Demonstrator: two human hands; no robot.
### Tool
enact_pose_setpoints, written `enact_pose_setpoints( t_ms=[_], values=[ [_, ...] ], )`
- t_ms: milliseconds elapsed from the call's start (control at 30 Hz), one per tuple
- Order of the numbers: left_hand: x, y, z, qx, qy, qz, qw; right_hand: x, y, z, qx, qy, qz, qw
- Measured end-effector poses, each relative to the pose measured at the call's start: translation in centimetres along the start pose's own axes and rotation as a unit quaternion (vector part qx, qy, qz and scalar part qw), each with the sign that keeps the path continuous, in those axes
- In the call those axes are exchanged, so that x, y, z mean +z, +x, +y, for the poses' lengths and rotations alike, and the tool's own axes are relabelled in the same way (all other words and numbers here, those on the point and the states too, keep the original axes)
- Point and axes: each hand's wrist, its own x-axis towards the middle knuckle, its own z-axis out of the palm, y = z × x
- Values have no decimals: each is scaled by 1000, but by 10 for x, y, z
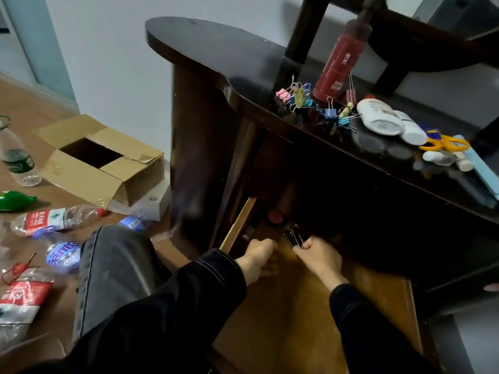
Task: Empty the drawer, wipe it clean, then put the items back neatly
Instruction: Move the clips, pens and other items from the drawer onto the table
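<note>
The person is crouching in front of a dark desk point(243, 66), both hands reaching into its open drawer point(383, 295). The drawer is pulled out toward them, its pale wooden floor mostly bare. The left hand point(259, 252) is curled near the drawer's left wall, fingers folded under; I cannot tell whether it is holding anything. The right hand point(316, 252) is closing its fingers on a dark stapler point(294, 236) lying toward the far end of the drawer. Just beyond the stapler, a small round red-topped thing point(275, 217) is sitting in the shadowed far corner.

Up on the desk top, things are lying out in a row: a heap of coloured clips point(310, 101) on the left, a red bottle point(337, 68) standing behind them, two white bottles point(388, 120) lying on their sides to the right, then yellow scissors point(445, 144) and a pale blue strip point(480, 168) at the far right.

On the floor to the left, an open carton point(102, 163) is sitting among scattered plastic bottles point(51, 220).
</note>
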Motion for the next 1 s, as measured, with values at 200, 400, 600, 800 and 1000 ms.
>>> enact_pose_setpoints(
  t_ms=[200, 400, 600, 800, 1000],
  values=[
    [5, -3, 2, -10, -88, -49, 995, -10, -45, -18, -104, 333, -185, 919],
    [-1, 1, -7, -45, -130, 33, 990, -2, -1, -44, -20, 283, -75, 956],
    [-4, 6, -8, -75, -138, 19, 987, 23, 43, -81, -124, -34, -63, 990],
    [-5, 2, -7, -72, -143, 41, 986, 23, 44, -61, -91, -25, -88, 992],
    [1, -4, -16, -48, -119, 64, 990, 19, 29, -47, -158, 74, -93, 980]
  ],
)
